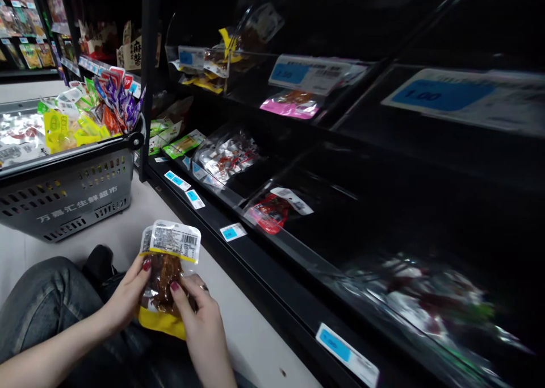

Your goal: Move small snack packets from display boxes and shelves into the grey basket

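Between my two hands are vacuum-sealed snack packets (164, 274), at least two overlapped, with clear middles showing brown food, white labelled tops with a barcode and yellow lower ends. My left hand (130, 288) grips their left edge, thumb on the front. My right hand (200, 308) holds the right side, its thumb pressed on the clear front and a ring on one finger. The fingers behind the packets are hidden. They are held above my lap, beside the low front edge of the black shelf (208, 217).
A grey shopping basket (80, 189) full of colourful packets stands on the floor at left. The shelf has clear dividers, price tags (347, 354), silver packets (227, 155), a red packet (272, 212) and a pink-edged packet (292, 105). My bent leg (46, 303) is at lower left.
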